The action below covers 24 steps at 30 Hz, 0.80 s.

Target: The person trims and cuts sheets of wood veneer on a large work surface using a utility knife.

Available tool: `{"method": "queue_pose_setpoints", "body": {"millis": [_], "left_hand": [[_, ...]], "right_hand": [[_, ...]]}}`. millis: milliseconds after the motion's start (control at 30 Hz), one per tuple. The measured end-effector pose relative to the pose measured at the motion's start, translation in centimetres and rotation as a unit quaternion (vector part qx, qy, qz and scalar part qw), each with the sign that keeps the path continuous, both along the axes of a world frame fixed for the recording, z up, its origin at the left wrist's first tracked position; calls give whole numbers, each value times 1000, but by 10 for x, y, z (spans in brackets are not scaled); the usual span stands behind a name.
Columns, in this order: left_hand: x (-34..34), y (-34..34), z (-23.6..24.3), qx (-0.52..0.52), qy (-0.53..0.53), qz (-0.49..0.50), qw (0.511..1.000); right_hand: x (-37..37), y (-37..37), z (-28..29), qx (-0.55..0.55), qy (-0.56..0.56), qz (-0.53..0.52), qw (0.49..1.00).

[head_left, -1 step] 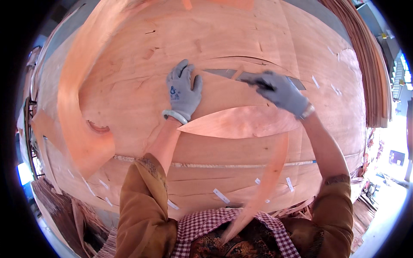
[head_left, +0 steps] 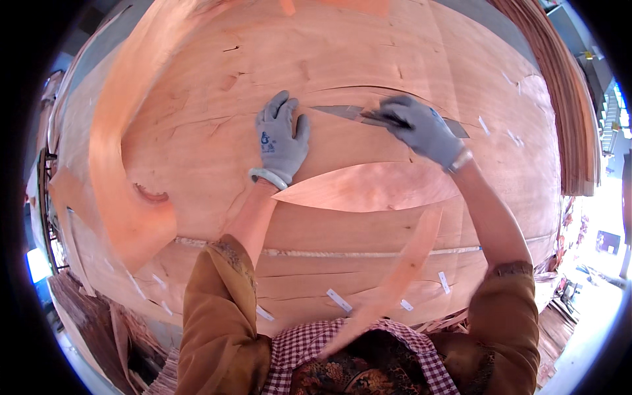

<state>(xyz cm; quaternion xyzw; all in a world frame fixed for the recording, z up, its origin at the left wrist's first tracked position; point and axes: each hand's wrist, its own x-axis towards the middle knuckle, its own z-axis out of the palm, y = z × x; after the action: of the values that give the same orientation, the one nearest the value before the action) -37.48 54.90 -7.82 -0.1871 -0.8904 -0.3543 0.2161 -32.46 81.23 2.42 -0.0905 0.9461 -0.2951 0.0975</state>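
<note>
A wide sheet of wood veneer (head_left: 355, 145) lies spread before me. My left hand (head_left: 282, 135), in a grey glove, rests flat on it with fingers stretched out. My right hand (head_left: 421, 128), gloved too, is closed around a dark knife-like tool (head_left: 385, 119), its shape partly hidden by the fingers. The tool is over a long, narrow gap (head_left: 339, 111) in the veneer, where a grey surface shows. Nearer to me lies a pointed, leaf-shaped veneer piece (head_left: 368, 189), its left tip close to my left wrist.
A narrow veneer strip (head_left: 401, 270) slants down toward my checked apron. At left lies a long, curved orange veneer strip (head_left: 108, 145). Several white tape pieces (head_left: 339, 300) dot the sheet. Stacked veneer (head_left: 573, 105) stands at the right edge. A pale seam (head_left: 329, 253) crosses the near part.
My right hand has shifted slightly left and away from me with the tool. The narrow strip near my apron has slid a little left and toward me. My left hand stays put.
</note>
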Motion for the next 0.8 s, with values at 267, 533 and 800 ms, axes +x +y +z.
{"method": "queue_pose_setpoints", "body": {"millis": [267, 533, 800], "left_hand": [[0, -5, 1, 18, 21, 11, 1000], [-1, -10, -9, 13, -2, -1, 1000], [1, 0, -6, -17, 2, 11, 1000]], "right_hand": [[-47, -13, -23, 229, 49, 136, 963], [45, 95, 41, 232, 112, -30, 966], [208, 248, 95, 385, -212, -213, 873]]}}
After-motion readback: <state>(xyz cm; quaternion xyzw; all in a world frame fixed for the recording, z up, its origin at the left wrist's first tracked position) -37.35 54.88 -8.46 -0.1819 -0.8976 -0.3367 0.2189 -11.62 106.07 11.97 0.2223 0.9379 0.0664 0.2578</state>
